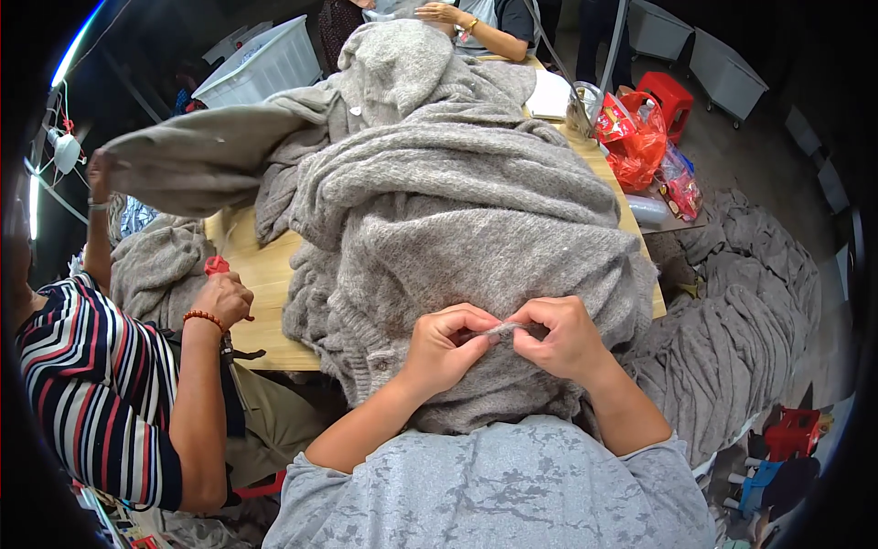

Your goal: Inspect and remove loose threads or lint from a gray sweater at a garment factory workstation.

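Note:
A large grey-brown knitted garment (494, 247) lies heaped in front of me and hangs over the table's near edge. My left hand (450, 346) pinches a small bit of its knit between thumb and forefinger. Close beside it, my right hand (560, 339) pinches the same raised bit, so the fingertips of both almost meet. Whatever fine thread or fault may lie between the fingertips is too small to make out. Ribbed edging (370, 343) of the garment shows left of my left hand.
A co-worker in a striped shirt (101, 393) sits at left, lifting grey knitwear (201, 151) and holding a red-topped tool (217, 265). Another person's arm (494, 38) is across the wooden table (265, 302). Right: red plastic bags (640, 151), a red stool (668, 101), heaped grey knitwear (741, 320).

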Demonstrator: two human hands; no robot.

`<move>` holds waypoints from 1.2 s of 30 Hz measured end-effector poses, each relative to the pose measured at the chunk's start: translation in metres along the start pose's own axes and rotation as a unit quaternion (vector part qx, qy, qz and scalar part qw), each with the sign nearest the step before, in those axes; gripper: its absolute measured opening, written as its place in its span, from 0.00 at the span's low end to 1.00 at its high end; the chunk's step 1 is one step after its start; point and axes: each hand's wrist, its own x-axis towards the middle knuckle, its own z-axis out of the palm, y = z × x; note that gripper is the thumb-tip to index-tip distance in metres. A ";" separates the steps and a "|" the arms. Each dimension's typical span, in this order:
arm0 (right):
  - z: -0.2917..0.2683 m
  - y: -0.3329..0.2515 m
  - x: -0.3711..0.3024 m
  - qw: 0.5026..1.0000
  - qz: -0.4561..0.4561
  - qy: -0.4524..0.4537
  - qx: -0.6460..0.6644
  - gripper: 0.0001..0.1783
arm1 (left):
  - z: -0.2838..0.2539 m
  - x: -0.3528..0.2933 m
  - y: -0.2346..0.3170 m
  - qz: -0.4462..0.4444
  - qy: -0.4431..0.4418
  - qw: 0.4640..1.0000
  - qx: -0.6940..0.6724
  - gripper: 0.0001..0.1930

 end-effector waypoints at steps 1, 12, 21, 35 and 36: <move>0.000 0.000 0.000 1.000 0.012 -0.001 0.008 0.07 | 0.000 0.000 0.000 0.007 0.009 1.000 0.001 0.07; 0.004 -0.002 -0.005 1.000 -0.003 0.025 0.007 0.09 | 0.002 0.000 -0.002 0.001 0.019 1.000 -0.017 0.06; -0.003 0.006 -0.002 0.969 0.173 -0.061 0.165 0.05 | -0.004 0.000 -0.002 -0.043 -0.046 0.995 -0.077 0.03; -0.013 0.003 0.007 0.958 0.152 -0.047 0.240 0.08 | -0.005 0.010 0.011 -0.082 -0.012 0.996 0.016 0.16; -0.018 -0.001 0.004 0.970 0.139 0.016 0.199 0.10 | -0.011 0.008 0.017 -0.063 -0.004 0.998 0.016 0.16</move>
